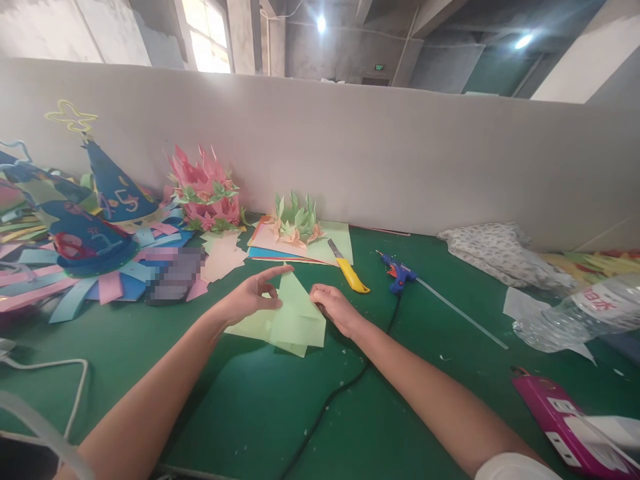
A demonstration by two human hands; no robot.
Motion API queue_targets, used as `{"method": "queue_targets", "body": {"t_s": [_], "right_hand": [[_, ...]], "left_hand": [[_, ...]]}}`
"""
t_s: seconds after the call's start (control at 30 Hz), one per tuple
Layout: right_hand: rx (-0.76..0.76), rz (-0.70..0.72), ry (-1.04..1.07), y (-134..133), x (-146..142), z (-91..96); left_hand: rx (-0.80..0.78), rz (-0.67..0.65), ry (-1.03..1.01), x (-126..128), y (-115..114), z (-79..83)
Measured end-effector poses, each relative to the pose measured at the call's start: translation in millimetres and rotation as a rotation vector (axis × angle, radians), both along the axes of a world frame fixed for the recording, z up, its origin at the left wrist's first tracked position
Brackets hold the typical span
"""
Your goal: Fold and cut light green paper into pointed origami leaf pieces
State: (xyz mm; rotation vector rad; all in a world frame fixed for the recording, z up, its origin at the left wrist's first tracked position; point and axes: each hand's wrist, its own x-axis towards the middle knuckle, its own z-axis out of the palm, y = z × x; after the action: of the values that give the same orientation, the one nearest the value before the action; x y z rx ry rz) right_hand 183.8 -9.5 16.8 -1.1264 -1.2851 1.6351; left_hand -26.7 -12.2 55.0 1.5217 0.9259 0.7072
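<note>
A light green sheet of paper [295, 319], partly folded into a triangle, lies on the green table [240, 407] in front of me. My left hand [250, 297] rests on its left side, index finger stretched toward the fold's tip and thumb pinching the paper edge. My right hand [334, 307] presses on the paper's right edge with curled fingers.
Behind the paper lie a yellow utility knife [351, 272], a blue glue gun [397, 272] with a black cord, and a green paper flower [296, 223] on coloured sheets. Blue party hats [107, 187], a pink paper flower [205, 193], a plastic bottle [575, 317] and a pink power strip [560, 417] surround.
</note>
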Motion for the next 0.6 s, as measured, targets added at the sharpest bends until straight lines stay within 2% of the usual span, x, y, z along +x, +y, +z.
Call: {"method": "queue_targets", "body": {"t_s": [0.37, 0.47, 0.6], "right_hand": [[0.012, 0.021, 0.006, 2, 3, -5.3], [0.008, 0.006, 0.028, 3, 3, -5.9], [-0.071, -0.04, 0.154, 3, 3, -2.9]], "left_hand": [[0.02, 0.217, -0.113, -39, 20, -0.9], [0.038, 0.289, -0.151, -39, 20, 0.4], [0.05, 0.326, -0.168, -25, 17, -2.7]]}}
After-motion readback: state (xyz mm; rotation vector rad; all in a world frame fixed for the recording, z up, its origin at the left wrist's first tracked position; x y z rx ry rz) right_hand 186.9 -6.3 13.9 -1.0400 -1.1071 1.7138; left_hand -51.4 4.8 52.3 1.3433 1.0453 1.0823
